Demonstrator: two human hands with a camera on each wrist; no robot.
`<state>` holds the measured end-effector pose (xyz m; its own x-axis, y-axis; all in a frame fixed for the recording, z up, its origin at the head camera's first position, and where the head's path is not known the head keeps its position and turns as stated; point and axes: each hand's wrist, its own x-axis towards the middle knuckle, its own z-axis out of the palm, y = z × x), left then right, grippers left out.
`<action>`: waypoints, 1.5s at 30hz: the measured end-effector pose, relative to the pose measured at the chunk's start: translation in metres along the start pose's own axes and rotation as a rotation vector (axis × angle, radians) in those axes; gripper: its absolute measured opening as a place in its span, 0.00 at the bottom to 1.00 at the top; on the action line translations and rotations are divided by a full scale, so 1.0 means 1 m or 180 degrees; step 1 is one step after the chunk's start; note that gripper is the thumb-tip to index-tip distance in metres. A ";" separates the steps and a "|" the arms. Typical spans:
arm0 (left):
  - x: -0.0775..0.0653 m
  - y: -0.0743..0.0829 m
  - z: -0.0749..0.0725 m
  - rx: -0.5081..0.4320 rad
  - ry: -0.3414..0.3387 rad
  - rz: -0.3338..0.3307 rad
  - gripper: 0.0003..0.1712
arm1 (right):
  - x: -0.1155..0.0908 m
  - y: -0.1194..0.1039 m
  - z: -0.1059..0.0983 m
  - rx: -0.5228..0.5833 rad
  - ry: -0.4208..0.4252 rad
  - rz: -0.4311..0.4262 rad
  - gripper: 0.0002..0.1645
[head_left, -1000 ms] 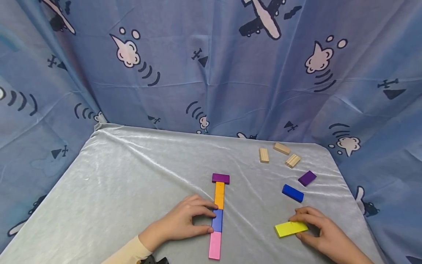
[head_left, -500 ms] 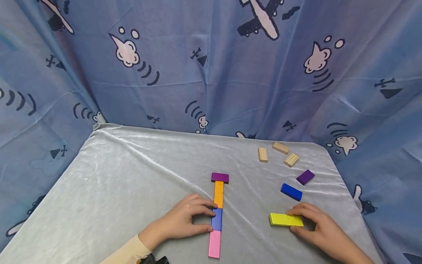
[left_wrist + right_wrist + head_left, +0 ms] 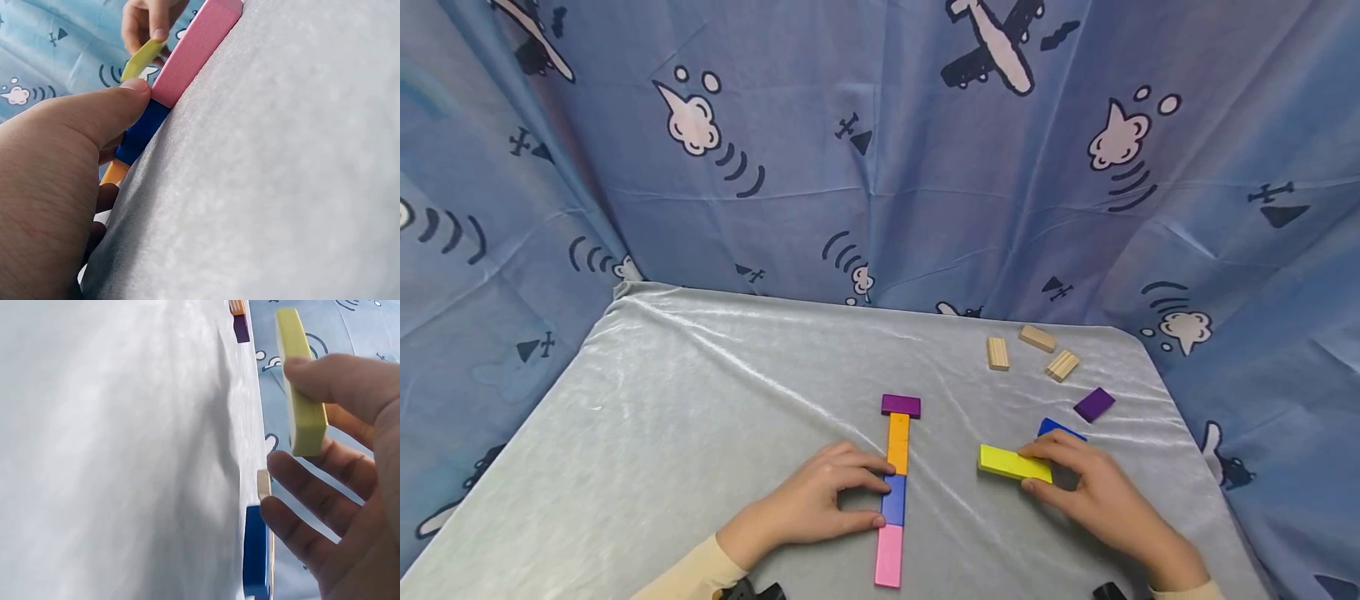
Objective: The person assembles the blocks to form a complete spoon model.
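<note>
A blue airplane-print curtain (image 3: 805, 100) hangs behind a table spread with a shiny grey cloth (image 3: 700, 433); on it the right hand (image 3: 1097, 492) pinches one end of a yellow block (image 3: 1000, 461) between thumb and fingertips, the other fingers loosely spread, holding it above the cloth right of the line of blocks, while the left hand (image 3: 820, 500), thumb and fingers parted and gently bent, touches that line's left edge without gripping anything; the line runs, near to far, from a pink block (image 3: 889, 557) through a blue block (image 3: 894, 500) to an orange block (image 3: 898, 443), end to end, capped crosswise by a purple block (image 3: 901, 406); a darker blue block (image 3: 1049, 427) lies partly hidden behind the right hand, with a second purple block (image 3: 1094, 405) beyond it and, farthest back, three small plain wooden blocks (image 3: 997, 354)
</note>
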<state>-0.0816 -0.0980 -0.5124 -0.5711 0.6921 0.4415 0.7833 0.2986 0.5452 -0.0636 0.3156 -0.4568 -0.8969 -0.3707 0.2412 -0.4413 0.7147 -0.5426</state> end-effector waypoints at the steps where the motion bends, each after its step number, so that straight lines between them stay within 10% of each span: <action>1: 0.000 0.000 0.000 0.0002 0.0001 -0.0002 0.19 | 0.004 0.000 0.002 0.0033 0.0042 -0.0049 0.20; 45: 0.001 0.000 -0.002 -0.0033 -0.0084 -0.0087 0.19 | 0.140 -0.029 0.086 0.0556 0.0115 0.0037 0.20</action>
<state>-0.0820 -0.0988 -0.5105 -0.5854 0.7010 0.4074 0.7649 0.3109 0.5641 -0.1737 0.1915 -0.4765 -0.9038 -0.3392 0.2611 -0.4220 0.6037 -0.6764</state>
